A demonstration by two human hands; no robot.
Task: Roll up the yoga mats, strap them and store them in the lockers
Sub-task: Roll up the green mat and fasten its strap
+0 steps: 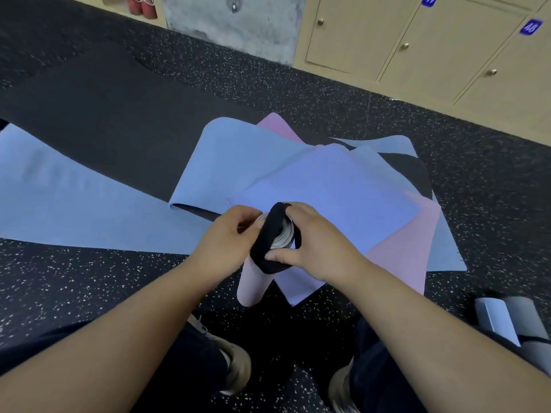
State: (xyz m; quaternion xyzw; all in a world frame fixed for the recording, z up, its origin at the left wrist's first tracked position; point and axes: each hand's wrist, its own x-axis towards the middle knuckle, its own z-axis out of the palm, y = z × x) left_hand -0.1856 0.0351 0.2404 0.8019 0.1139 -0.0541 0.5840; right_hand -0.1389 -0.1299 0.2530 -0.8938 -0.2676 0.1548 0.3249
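Note:
A rolled pale lilac yoga mat [253, 283] stands upright in front of me, its spiral top end facing the camera. A black strap [269, 234] loops over that top end. My left hand [225, 239] pinches the strap on its left side. My right hand [310, 244] grips the strap on the right, thumb pressed on its lower part. Behind lie unrolled mats: a blue one [232, 162], a periwinkle one [331, 186], a pink one [402, 257] and a long blue one [59, 198] to the left.
Beige lockers [417, 46] with brass knobs and blue number tags line the far right wall. A rolled grey-blue mat [512, 320] lies at the right edge. Black speckled rubber floor [89, 281] surrounds everything. My shoes [235, 362] are below the roll.

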